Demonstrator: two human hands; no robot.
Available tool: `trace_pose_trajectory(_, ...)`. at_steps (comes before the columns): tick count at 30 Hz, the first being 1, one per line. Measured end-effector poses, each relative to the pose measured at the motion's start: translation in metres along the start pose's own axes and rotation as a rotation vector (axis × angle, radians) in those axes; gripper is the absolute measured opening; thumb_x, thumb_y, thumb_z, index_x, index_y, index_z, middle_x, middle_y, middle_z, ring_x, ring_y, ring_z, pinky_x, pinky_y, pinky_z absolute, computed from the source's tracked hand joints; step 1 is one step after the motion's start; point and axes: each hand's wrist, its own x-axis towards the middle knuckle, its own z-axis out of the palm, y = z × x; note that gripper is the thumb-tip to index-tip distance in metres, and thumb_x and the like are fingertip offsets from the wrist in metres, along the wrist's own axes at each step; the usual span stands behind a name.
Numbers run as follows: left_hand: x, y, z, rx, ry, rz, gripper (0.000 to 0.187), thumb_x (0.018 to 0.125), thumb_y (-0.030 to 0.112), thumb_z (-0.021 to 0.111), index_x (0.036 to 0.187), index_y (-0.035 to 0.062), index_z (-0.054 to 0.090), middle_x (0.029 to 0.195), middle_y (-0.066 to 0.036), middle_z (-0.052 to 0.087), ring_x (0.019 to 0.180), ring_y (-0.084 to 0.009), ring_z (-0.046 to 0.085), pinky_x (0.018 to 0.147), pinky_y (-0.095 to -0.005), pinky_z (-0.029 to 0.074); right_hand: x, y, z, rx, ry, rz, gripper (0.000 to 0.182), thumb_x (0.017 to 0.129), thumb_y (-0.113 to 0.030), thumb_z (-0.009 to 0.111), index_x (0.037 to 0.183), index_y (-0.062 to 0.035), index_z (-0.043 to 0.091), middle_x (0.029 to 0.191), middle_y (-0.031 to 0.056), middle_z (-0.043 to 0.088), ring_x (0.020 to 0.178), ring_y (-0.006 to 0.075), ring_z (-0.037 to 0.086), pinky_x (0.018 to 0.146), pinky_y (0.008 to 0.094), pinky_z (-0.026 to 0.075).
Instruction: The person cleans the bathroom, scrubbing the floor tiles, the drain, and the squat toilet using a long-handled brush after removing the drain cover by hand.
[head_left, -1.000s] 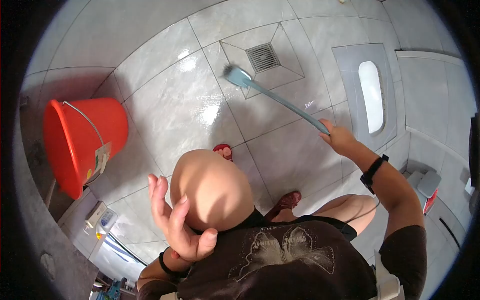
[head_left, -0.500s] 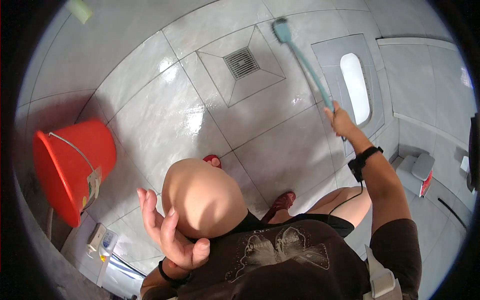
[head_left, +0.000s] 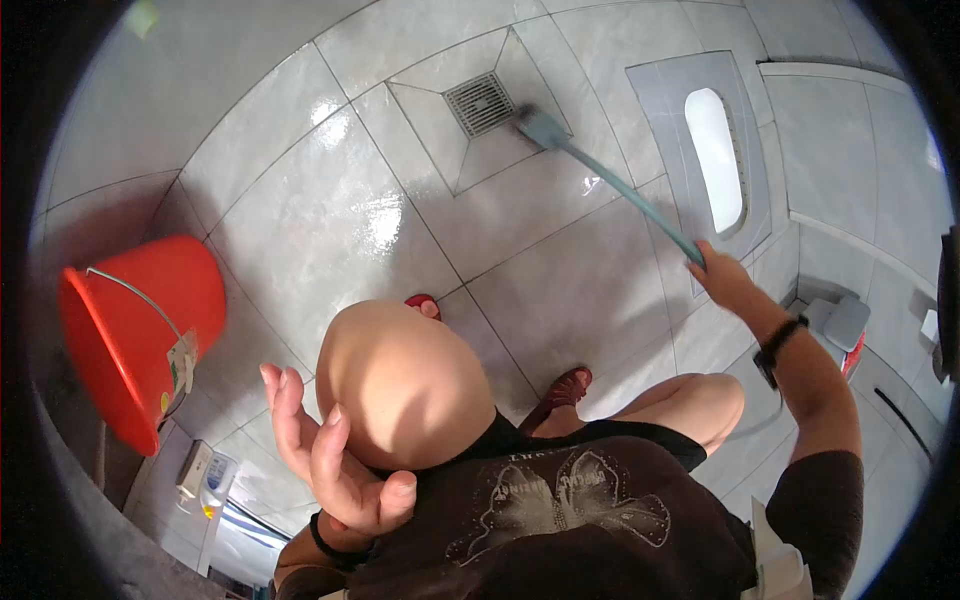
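My right hand (head_left: 724, 277) is closed around the end of a long-handled scrub brush (head_left: 640, 203) with a grey-green handle. The brush's dark bristled head is a little blurred and lies at the right edge of the square floor drain (head_left: 479, 104), on the sloped tiles around it. My left hand (head_left: 340, 460) is raised beside my bare knee (head_left: 400, 390), palm up, fingers loosely curled and apart, with nothing in it.
A red bucket (head_left: 150, 330) with a wire handle stands at the left. To the right of the drain, a white squat toilet (head_left: 714, 160) is set into the floor. A grey-lidded bin (head_left: 846, 323) is at the far right. The grey floor tiles (head_left: 380, 225) shine as if wet.
The brush head has swung down and left, from the tiles right of the drain to its edge. My right hand has moved slightly down and right. The left hand barely shifts.
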Motion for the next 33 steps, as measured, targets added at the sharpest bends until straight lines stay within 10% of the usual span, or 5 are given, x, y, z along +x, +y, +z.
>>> trace_pose_trajectory(10, -0.003, 0.0, 0.007, -0.072, -0.022, 0.083, 0.057, 0.086, 0.04, 0.05, 0.127, 0.0003, 0.042, 0.136, -0.032, 0.028, 0.13, -0.0462, 0.025, 0.106, -0.056, 0.017, 0.124, -0.141, -0.007, 0.186, 0.193, -0.254, 0.049, 0.09, -0.039, 0.048, 0.125, -0.0055, 0.042, 0.094, 0.027, 0.06, 0.091, 0.0417, 0.058, 0.079, 0.0455, 0.046)
trace_pose_trajectory(16, 0.009, -0.023, -0.021, 0.015, -0.035, -0.025, 0.013, 0.084, 0.009, 0.049, 0.093, -0.0007, 0.05, 0.107, -0.018, 0.047, 0.101, -0.0311, 0.047, 0.092, -0.0446, 0.035, 0.04, 0.036, 0.005, 0.133, 0.161, 0.096, 0.059, 0.092, -0.045, 0.043, 0.126, 0.0024, 0.036, 0.083, 0.0248, 0.061, 0.077, 0.0386, 0.062, 0.071, 0.0435, 0.049)
trace_pose_trajectory(19, 0.061, -0.063, -0.008, 0.293, -0.187, 0.021, 0.005, 0.082, 0.002, 0.055, 0.084, -0.0016, 0.054, 0.092, -0.016, 0.052, 0.093, -0.0302, 0.051, 0.086, -0.0379, 0.039, 0.019, -0.027, -0.011, 0.493, 0.021, 0.334, 0.055, 0.092, -0.042, 0.045, 0.125, 0.001, 0.037, 0.078, 0.0255, 0.06, 0.068, 0.0388, 0.061, 0.066, 0.045, 0.048)
trace_pose_trajectory(26, 0.132, -0.16, 0.088, 0.288, -0.393, 0.094, 0.007, 0.076, 0.006, 0.065, 0.082, 0.0032, 0.062, 0.08, -0.011, 0.058, 0.078, -0.0269, 0.056, 0.07, -0.0358, 0.043, 0.007, -0.075, 0.075, 0.206, -0.057, -0.147, 0.044, 0.09, -0.039, 0.048, 0.117, -0.0038, 0.042, 0.078, 0.0196, 0.061, 0.077, 0.038, 0.061, 0.068, 0.0473, 0.046)
trace_pose_trajectory(33, 0.153, -0.2, 0.14, 0.399, -0.502, 0.005, 0.005, 0.074, 0.01, 0.065, 0.078, 0.0077, 0.064, 0.076, -0.009, 0.057, 0.075, -0.0249, 0.056, 0.067, -0.0367, 0.044, 0.012, -0.053, 0.12, 0.491, 0.085, 0.282, 0.047, 0.09, -0.04, 0.048, 0.118, -0.0036, 0.042, 0.078, 0.0223, 0.061, 0.074, 0.039, 0.061, 0.068, 0.0484, 0.048)
